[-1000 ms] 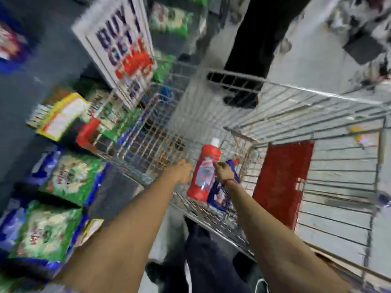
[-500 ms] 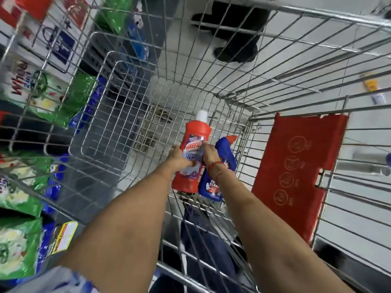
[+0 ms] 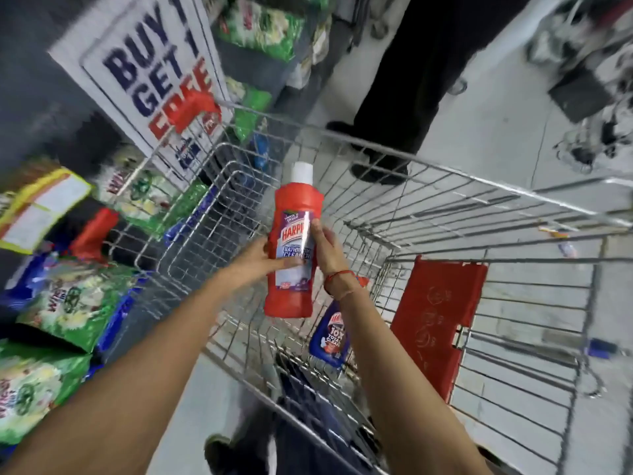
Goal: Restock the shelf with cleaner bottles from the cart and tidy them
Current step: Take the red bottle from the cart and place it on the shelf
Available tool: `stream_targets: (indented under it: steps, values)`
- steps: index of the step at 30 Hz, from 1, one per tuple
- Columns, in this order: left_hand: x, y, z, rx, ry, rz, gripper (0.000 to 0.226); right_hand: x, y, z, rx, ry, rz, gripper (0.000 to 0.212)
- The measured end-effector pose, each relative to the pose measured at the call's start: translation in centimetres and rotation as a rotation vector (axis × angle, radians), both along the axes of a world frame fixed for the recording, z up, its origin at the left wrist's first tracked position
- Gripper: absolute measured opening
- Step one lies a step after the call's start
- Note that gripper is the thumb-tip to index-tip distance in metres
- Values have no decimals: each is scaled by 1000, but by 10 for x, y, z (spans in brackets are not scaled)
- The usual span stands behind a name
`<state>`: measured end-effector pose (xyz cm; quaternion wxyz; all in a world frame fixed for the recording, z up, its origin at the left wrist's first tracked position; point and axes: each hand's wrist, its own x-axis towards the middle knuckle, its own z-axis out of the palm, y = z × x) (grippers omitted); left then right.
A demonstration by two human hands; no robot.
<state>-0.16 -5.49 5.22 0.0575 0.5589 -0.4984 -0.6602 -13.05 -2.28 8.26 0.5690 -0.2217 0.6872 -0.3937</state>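
A red cleaner bottle (image 3: 295, 248) with a white cap and a purple-and-silver label is held upright above the wire cart (image 3: 479, 214). My left hand (image 3: 255, 260) grips its left side and my right hand (image 3: 327, 248) grips its right side. A blue cleaner bottle (image 3: 329, 337) lies lower in the cart, partly hidden behind my right forearm. The shelf (image 3: 68, 296) on the left holds green detergent bags.
A "BUY 1 GET 1 FREE" sign (image 3: 144, 73) hangs off the shelf beside the cart. The cart's red child-seat flap (image 3: 438, 320) is to the right. A person in black trousers (image 3: 404, 80) stands just beyond the cart's far end. Grey floor lies to the right.
The red bottle has risen out of the cart with both hands on it. The blue bottle has stayed down in the cart. The view has swung back up to the sign.
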Motion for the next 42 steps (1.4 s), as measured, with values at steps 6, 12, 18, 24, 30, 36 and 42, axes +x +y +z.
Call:
stream_targets:
  steps: [6, 12, 18, 24, 30, 36, 42]
  values:
    - [66, 23, 106, -301, 191, 352, 42, 61, -13, 87, -264, -78, 119, 29]
    - [178, 82, 176, -534, 224, 681, 33, 178, 3, 160, -525, -179, 419, 23]
    - [300, 177, 215, -667, 212, 987, 45, 313, 55, 203, -650, -216, 766, 18]
    - [405, 278, 235, -812, 119, 1203, 29, 442, 125, 227, -758, -242, 1097, 27]
    - [503, 350, 243, -898, -20, 1265, 36, 544, 188, 240, -838, -239, 1280, 29]
    - [582, 378, 239, -944, -122, 1300, 45, 614, 216, 245, -875, -145, 1387, 32]
    - [626, 392, 230, -942, -182, 1268, 44, 653, 227, 237, -896, -75, 1456, 38]
